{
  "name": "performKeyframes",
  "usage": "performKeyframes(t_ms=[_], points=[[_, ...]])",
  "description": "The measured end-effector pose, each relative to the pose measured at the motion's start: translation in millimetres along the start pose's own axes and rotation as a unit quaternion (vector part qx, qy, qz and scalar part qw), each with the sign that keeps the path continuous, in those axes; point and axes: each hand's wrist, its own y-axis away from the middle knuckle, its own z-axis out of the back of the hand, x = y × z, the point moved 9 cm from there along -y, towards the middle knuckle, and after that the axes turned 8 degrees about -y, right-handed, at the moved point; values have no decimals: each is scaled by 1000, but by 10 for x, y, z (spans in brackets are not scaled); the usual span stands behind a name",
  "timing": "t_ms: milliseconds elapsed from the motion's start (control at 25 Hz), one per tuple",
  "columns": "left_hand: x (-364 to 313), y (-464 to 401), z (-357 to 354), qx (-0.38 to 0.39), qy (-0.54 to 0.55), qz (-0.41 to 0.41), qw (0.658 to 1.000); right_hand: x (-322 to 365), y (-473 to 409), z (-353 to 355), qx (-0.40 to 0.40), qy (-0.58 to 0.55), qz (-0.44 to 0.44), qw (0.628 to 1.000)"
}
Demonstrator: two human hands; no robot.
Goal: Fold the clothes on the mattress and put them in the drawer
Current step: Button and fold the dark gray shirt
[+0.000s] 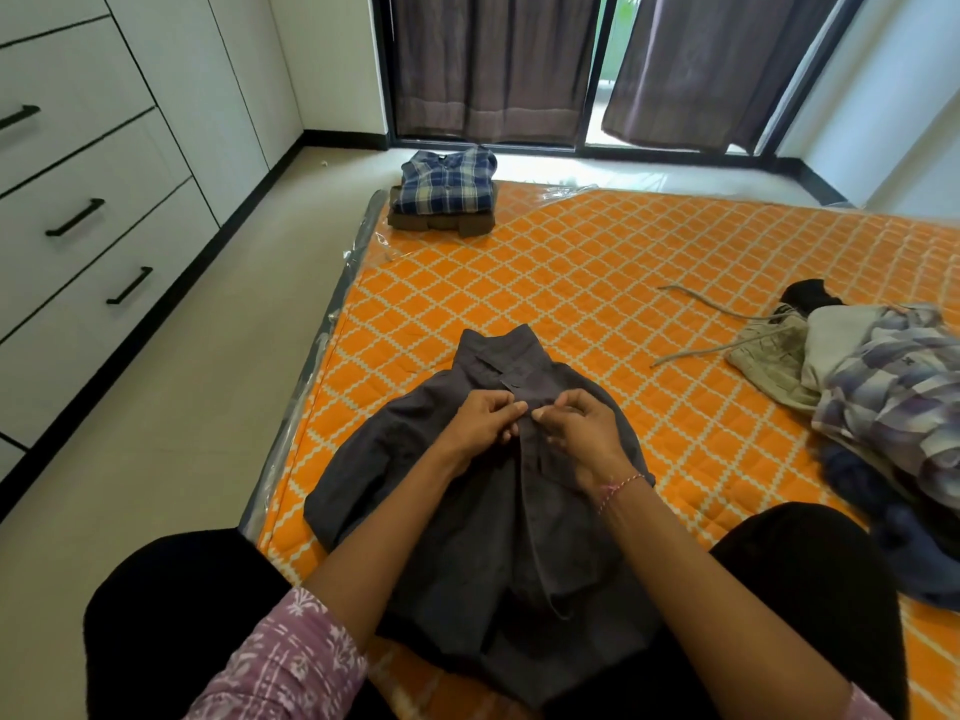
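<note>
A dark grey collared shirt (457, 511) lies spread on the orange patterned mattress (597, 283) right in front of me, collar pointing away. My left hand (483, 423) and my right hand (582, 428) meet at the shirt's front placket just below the collar, each pinching the fabric with curled fingers. A folded blue plaid shirt (447, 181) sits on a folded brown garment (436, 223) at the mattress's far left corner. A heap of unfolded clothes (872, 407) lies at the right edge.
White drawers with black handles (78, 218) line the left wall, all shut, across a strip of pale floor (182, 407). Dark curtains (493, 65) hang over the window at the back. My legs in black frame the shirt's lower end.
</note>
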Motion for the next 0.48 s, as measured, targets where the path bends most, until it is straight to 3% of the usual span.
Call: performKeyframes(t_ms=[120, 200, 360, 480], points=[[46, -5, -25, 38, 49, 10, 998, -110, -43, -53, 11, -47, -57, 997], [26, 9, 73, -7, 31, 5, 999, -143, -82, -74, 10, -59, -66, 996], [-28, 215, 415, -179, -94, -12, 979, -75, -236, 14, -32, -56, -52, 997], [95, 384, 184, -133, -241, 11, 961, -177, -241, 92, -52, -43, -49, 997]])
